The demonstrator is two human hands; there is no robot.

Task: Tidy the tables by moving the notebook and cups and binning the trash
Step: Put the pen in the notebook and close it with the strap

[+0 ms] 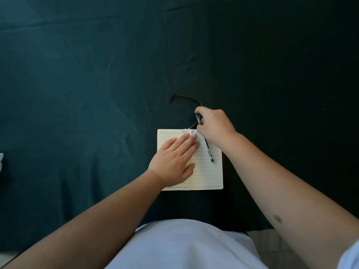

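Head view, looking down: nearest you is your own pale shirt, and both bare forearms reach forward over a worktop draped in dark teal cloth.

Just past your body, the notebook lies open and flat on the cloth, lined cream pages up, a little right of centre. Your left hand rests on the left page with fingers straight and relaxed, their tips reaching the centre fold. It presses the book down and grasps nothing.

Beyond it, your right hand sits at the top edge of the right page, fingers curled around the upper end of a dark pen. The pen's lower end slants back over the right page. Whether that end touches the paper is not clear.

Farther still, a thin dark cord curves across the cloth from the book's top edge; it looks like a ribbon marker or strap, though that is uncertain.

The step appears to be clearing the pen so the notebook can be closed and moved. To do it well, lift the pen fully off the page first, keep the left palm steady so the pages do not shift, and tuck the cord in before folding the cover.

No cups, trash or bin are visible; a pale scrap shows at the far left edge.
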